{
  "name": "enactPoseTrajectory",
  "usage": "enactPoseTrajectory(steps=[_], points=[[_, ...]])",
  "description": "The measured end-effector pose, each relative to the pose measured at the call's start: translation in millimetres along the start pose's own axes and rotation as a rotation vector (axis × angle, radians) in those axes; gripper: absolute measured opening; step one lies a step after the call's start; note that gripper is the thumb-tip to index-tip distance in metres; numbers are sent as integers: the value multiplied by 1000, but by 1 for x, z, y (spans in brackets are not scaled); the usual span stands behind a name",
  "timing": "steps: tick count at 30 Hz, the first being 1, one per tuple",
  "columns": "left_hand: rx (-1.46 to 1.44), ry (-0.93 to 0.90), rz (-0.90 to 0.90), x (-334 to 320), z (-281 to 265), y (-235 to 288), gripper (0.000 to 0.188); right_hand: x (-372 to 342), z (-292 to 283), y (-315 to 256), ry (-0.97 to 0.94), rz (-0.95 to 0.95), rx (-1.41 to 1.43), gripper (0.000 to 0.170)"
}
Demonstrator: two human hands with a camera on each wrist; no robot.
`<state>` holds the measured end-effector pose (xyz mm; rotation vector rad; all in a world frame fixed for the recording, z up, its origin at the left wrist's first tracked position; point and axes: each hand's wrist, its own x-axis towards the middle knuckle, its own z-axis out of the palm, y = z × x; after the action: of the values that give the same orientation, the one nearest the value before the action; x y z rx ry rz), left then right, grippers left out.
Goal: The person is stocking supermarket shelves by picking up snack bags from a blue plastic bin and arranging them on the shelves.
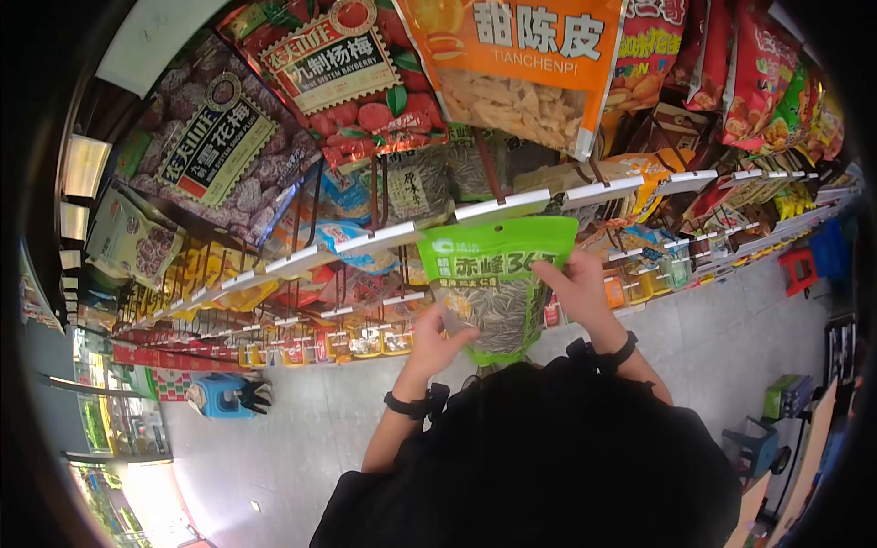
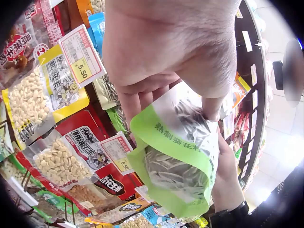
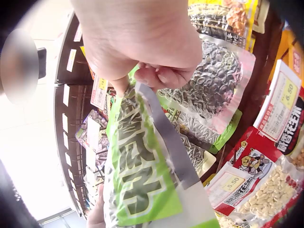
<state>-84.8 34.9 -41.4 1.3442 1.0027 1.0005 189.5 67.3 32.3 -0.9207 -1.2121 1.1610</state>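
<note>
A green and white bag of sunflower seeds (image 1: 501, 310), with a see-through window, is held upright in front of the shelf by both hands. My left hand (image 1: 435, 343) grips its lower left edge, thumb on the front and fingers behind. At the upper right edge, my right hand (image 1: 583, 289) pinches the bag, its thumb near the printed label. The left wrist view shows the left thumb pressed against the side of the bag (image 2: 178, 164). In the right wrist view, curled fingertips (image 3: 154, 76) meet the top of the bag (image 3: 137, 171).
Hanging snack bags fill the racks, including a large orange bag (image 1: 521, 64) and a plum bag (image 1: 219, 137) above my hands. White price rails (image 1: 502, 205) run across just behind the held bag. A blue stool (image 1: 219, 395) stands on the grey floor at left.
</note>
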Motion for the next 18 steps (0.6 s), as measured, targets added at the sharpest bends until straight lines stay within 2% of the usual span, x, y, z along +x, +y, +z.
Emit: enactPoseTrajectory(steps=[1,7,14,18], points=[[-61,27,-5,-1,4,4,45,-2,4,-6,1,15,68,18],[-28,49,64,12,4,4,43,10,0,-16,8,-87,-24,19],[-35,81,140,26,12,17,36,28,2,-22,25,-134,51,17],[-27,90,153,29,12,19,33,35,1,-23,39,-65,16,16]])
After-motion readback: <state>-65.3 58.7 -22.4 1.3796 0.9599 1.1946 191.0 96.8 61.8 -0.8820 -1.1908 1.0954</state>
